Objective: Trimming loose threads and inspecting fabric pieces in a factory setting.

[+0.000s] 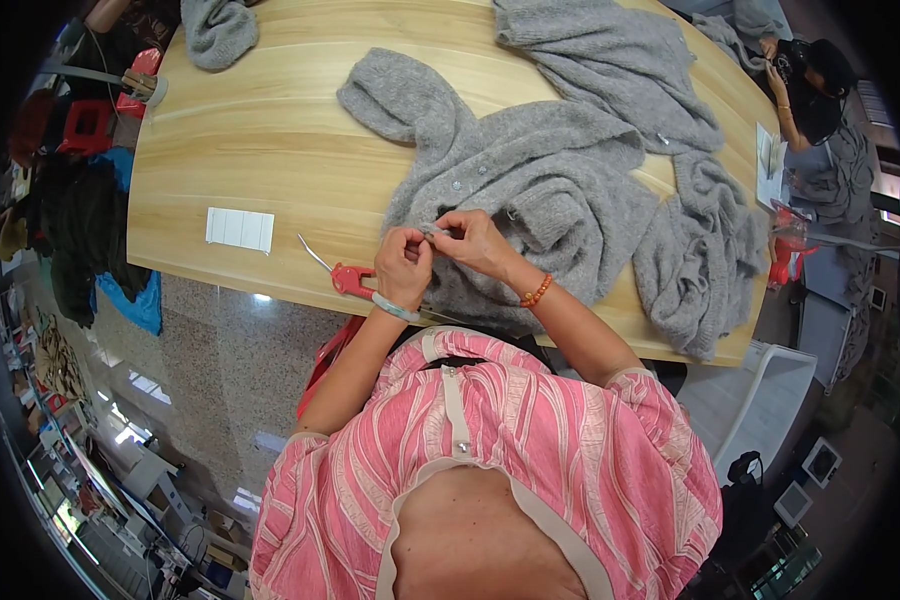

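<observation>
A fuzzy grey knitted cardigan (pixel 560 165) lies bunched on the table in front of me, with clear round buttons along one edge. At its near left edge, my left hand (pixel 405 268) pinches a bit of the knit. My right hand (pixel 478 243) meets it there, its fingertips closed on the same edge. The fingers hide any small item between them. Close beside my left wrist lies a red-handled tool (pixel 352 281) with a thin bent metal rod.
Left on the wooden table (pixel 260 130) is a white card (pixel 240 230) with ruled lines. More grey knits (pixel 705 260) lie to the right and at the far side. Another person (pixel 810 90) works at the far right. A white bin (pixel 760 400) stands below the table's right edge.
</observation>
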A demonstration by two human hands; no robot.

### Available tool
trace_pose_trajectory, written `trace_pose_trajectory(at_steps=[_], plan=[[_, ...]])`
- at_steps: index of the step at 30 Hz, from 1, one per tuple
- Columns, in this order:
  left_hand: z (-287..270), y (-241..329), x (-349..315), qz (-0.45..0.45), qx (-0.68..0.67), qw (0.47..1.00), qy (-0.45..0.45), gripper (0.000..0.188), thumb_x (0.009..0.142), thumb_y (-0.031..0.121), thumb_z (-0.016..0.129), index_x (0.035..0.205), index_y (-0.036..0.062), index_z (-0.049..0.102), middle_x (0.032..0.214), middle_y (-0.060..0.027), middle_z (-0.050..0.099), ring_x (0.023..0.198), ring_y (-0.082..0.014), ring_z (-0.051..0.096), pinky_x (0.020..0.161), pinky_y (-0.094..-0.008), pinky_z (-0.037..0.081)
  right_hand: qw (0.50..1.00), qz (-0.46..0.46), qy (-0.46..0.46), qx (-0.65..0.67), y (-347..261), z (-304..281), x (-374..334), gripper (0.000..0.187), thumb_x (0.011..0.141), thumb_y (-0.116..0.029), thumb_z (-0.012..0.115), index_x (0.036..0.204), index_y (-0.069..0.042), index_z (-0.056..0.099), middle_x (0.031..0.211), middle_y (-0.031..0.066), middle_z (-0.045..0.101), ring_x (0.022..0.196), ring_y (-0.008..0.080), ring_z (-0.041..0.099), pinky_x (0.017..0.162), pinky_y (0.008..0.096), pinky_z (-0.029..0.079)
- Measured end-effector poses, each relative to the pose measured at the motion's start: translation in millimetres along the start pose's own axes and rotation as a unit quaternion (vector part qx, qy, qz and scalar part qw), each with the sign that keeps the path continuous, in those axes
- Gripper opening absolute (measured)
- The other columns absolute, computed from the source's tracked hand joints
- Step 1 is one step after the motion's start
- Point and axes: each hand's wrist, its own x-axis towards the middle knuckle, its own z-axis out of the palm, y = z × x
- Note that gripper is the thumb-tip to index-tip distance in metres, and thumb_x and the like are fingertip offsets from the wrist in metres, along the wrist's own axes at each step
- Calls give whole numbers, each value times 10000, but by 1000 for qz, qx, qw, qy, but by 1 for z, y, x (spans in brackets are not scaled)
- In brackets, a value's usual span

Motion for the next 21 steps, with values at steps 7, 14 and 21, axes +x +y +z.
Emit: trace_pose_trajectory(at_steps=[7,14,21], plan=[[0,-5,-6,43,-4,999,12,116,727,-41,602,809,9,537,774,-112,537,584,-206,567,524,-273,464,994,-58,67,-70,-1,11,-5,230,736,-169,629,802,51,622,665,173,610,577,168,580,556,305,463],[-1,-8,-3,105,41,993,-23,119,747,-59,574,826,-1,507,785,-124,508,627,-225,539,556,-285,449,992,-65,65,-82,2,12,-6,209,740,-144,619,813,52,608,693,179,618,591,180,595,559,305,467],[-13,-8,-1,120,11,990,-72,178,722,-91,535,856,-5,457,807,-166,471,727,-333,503,634,-368,419,985,-120,32,-120,2,9,-6,185,748,-120,610,856,30,618,715,176,610,592,229,599,562,319,476]])
